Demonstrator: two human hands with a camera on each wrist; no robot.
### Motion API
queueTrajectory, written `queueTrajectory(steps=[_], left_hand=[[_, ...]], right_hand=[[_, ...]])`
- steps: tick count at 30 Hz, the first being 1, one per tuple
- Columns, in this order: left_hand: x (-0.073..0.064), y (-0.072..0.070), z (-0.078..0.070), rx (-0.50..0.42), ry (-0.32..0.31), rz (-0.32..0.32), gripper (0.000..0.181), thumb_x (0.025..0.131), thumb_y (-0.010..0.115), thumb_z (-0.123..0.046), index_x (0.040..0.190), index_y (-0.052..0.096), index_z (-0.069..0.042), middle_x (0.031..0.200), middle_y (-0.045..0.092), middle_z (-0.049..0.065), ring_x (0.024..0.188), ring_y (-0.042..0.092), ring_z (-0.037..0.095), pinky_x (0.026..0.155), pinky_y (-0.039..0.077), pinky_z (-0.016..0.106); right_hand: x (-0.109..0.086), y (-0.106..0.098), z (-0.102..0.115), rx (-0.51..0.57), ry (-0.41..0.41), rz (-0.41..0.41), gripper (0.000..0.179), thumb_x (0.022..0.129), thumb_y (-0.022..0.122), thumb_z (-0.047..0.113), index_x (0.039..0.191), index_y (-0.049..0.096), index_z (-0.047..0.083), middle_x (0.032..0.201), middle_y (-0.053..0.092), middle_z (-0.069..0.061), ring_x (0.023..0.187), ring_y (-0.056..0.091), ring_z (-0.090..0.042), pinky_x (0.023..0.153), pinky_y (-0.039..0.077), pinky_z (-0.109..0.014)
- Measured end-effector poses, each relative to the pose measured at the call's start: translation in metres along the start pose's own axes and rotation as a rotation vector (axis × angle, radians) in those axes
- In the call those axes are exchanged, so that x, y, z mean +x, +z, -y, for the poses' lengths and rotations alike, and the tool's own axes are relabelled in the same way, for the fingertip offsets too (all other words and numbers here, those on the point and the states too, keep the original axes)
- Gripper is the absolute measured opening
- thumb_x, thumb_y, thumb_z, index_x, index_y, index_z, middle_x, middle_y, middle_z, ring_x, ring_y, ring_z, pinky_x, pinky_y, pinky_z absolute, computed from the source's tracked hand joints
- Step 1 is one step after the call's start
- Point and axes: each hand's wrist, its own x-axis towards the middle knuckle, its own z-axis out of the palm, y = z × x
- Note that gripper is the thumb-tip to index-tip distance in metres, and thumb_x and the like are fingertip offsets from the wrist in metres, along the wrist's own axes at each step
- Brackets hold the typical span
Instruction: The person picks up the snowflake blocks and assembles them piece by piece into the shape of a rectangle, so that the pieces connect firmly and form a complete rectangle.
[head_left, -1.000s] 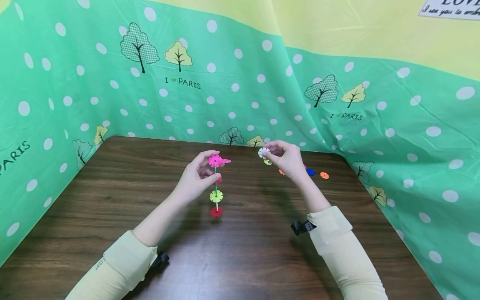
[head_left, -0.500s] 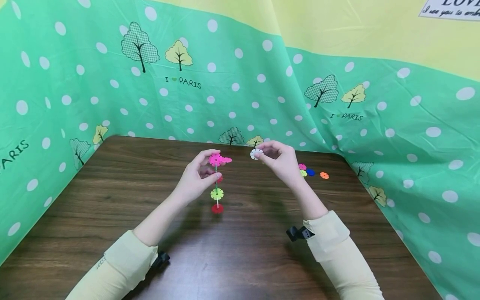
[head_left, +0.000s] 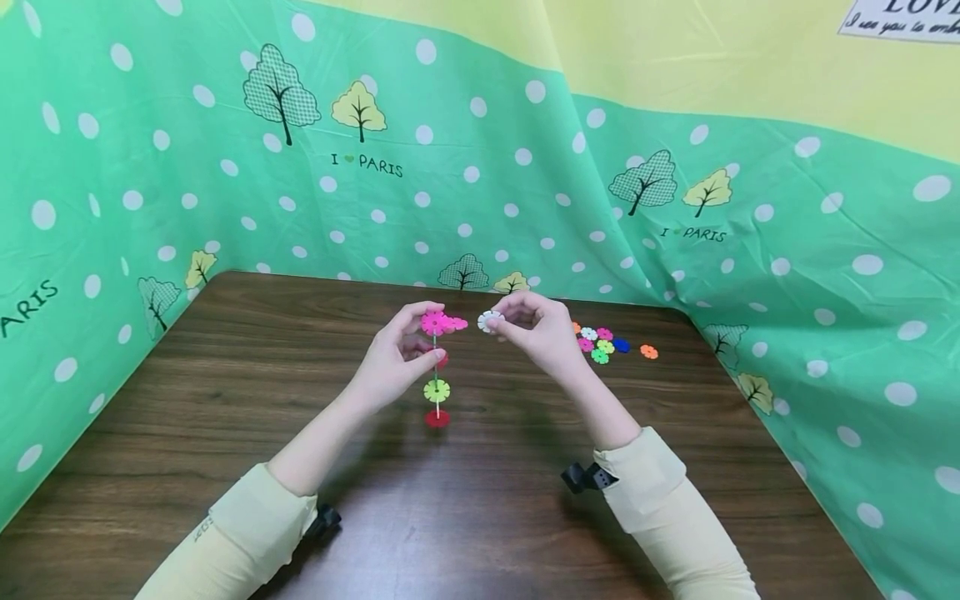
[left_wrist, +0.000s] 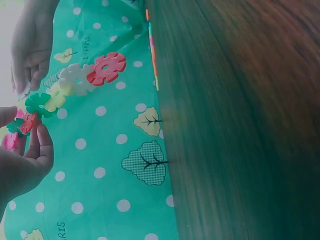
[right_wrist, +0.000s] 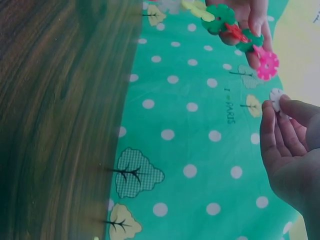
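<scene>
In the head view my left hand (head_left: pixel 382 358) grips a chain of interlocked plastic flower discs, pinching it near the upper part. A pink disc (head_left: pixel 433 323) is at the top, with another pink one jutting right. Below hang a yellow-green disc (head_left: pixel 437 391) and a red disc (head_left: pixel 438 418) at the bottom. The left wrist view also reveals green discs (left_wrist: pixel 40 105) and a white disc (left_wrist: pixel 77 79) in the chain. My right hand (head_left: pixel 543 333) pinches a single white disc (head_left: pixel 489 322) between thumb and fingers, a small gap right of the chain's pink end.
Several loose flower discs (head_left: pixel 604 345) in mixed colours lie on the dark wooden table (head_left: pixel 480 517) behind my right hand. An orange disc (head_left: pixel 648 352) lies a little apart to their right. A green dotted cloth (head_left: pixel 465 200) hangs behind the table.
My right hand has moved left with the white disc, closer to the chain, uncovering more loose discs on the table. The left hand and its chain have stayed nearly still.
</scene>
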Motion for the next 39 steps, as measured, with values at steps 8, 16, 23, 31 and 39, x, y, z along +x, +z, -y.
queueTrajectory(steps=[8, 16, 23, 31, 39], left_hand=[[0.006, 0.002, 0.019, -0.005, 0.023, 0.017, 0.056, 0.083, 0.068, 0.001, 0.132, 0.047, -0.017, 0.118, 0.063, 0.013, 0.078, 0.064, 0.026, 0.069, 0.053, 0.028], [0.007, 0.005, 0.022, -0.010, 0.042, 0.007, 0.045, 0.087, 0.067, -0.008, 0.128, 0.051, -0.018, 0.113, 0.066, 0.010, 0.080, 0.067, 0.023, 0.073, 0.055, 0.031], [0.008, 0.012, 0.025, 0.015, 0.024, -0.033, 0.026, 0.091, 0.063, -0.017, 0.117, 0.063, -0.014, 0.096, 0.071, 0.008, 0.086, 0.068, 0.020, 0.076, 0.055, 0.032], [0.006, 0.011, 0.022, 0.043, 0.004, -0.023, 0.022, 0.089, 0.065, -0.018, 0.110, 0.066, -0.011, 0.091, 0.072, 0.005, 0.091, 0.067, 0.029, 0.081, 0.054, 0.029], [0.005, 0.009, 0.021, 0.112, -0.010, -0.020, 0.013, 0.090, 0.065, -0.019, 0.102, 0.067, -0.015, 0.090, 0.071, 0.000, 0.078, 0.064, 0.022, 0.070, 0.053, 0.029]], right_hand=[[-0.001, 0.007, 0.002, -0.011, -0.030, 0.023, 0.014, 0.082, 0.070, -0.001, 0.092, 0.062, -0.007, 0.082, 0.068, -0.024, 0.072, 0.067, -0.036, 0.064, 0.056, -0.028], [0.004, 0.008, -0.023, 0.002, -0.041, 0.022, 0.016, 0.080, 0.074, 0.006, 0.091, 0.064, 0.000, 0.080, 0.070, -0.016, 0.071, 0.068, -0.031, 0.066, 0.057, -0.037], [0.003, 0.010, -0.025, -0.036, -0.105, 0.032, 0.017, 0.080, 0.076, 0.014, 0.089, 0.065, 0.005, 0.078, 0.071, -0.009, 0.069, 0.069, -0.020, 0.063, 0.057, -0.035], [-0.001, 0.010, -0.026, -0.093, -0.095, 0.042, 0.019, 0.078, 0.077, 0.015, 0.088, 0.067, 0.004, 0.077, 0.070, -0.009, 0.067, 0.068, -0.017, 0.062, 0.056, -0.029], [-0.006, 0.011, -0.024, -0.111, -0.097, 0.062, 0.016, 0.078, 0.077, 0.014, 0.089, 0.067, 0.007, 0.077, 0.070, -0.006, 0.067, 0.068, -0.015, 0.063, 0.056, -0.029]])
